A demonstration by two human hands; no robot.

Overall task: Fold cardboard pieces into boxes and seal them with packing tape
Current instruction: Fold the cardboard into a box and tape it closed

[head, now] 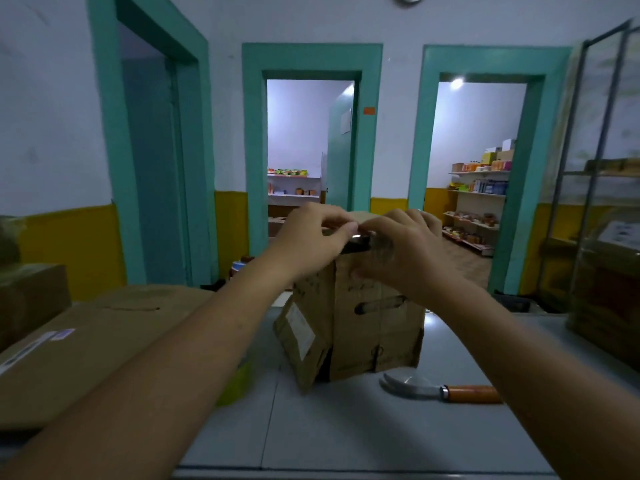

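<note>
Left of the box (pixel 374 327), cardboard (pixel 97 344) is lying flat on the table (pixel 346 431). My left hand (pixel 311 237) is reaching to the box's top edge, thumb and fingers pinching it. The box is standing upright, one lower flap splaying leftward. My right hand (pixel 401 258) is curling over the box's top, touching the left hand and gripping a dark object (pixel 356 244) too blurred to name. Right of the box, a knife (pixel 440 389) is lying flat.
</note>
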